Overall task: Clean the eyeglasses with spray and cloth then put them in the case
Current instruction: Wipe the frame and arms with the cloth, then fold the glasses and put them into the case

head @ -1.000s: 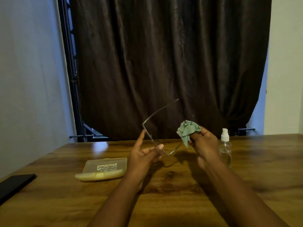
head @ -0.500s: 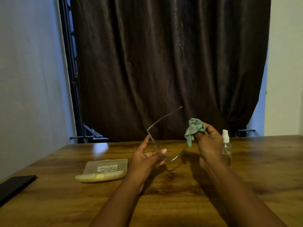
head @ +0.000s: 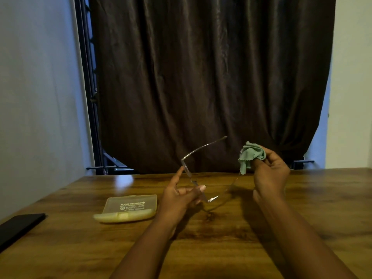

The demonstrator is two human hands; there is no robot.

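Thin-framed eyeglasses [head: 188, 172] are held above the wooden table [head: 80, 248], arms unfolded, one arm pointing up and right. My left hand [head: 181, 195] pinches the frame near the bridge between thumb and fingers. My right hand [head: 269, 174] grips a bunched green cloth [head: 250, 155] around the far end of the other arm of the glasses. A closed, pale yellow translucent case [head: 128, 208] lies on the table to the left of my left hand. The spray bottle is hidden behind my right hand.
A black flat object [head: 18, 224] lies at the table's left edge. A dark curtain [head: 201, 77] hangs behind the table's far edge, with a window frame [head: 88, 97] to its left and walls on both sides.
My right hand has moved up and to the right with the cloth, along the arm of the glasses, and now covers the spray bottle. The left hand keeps its hold on the frame.
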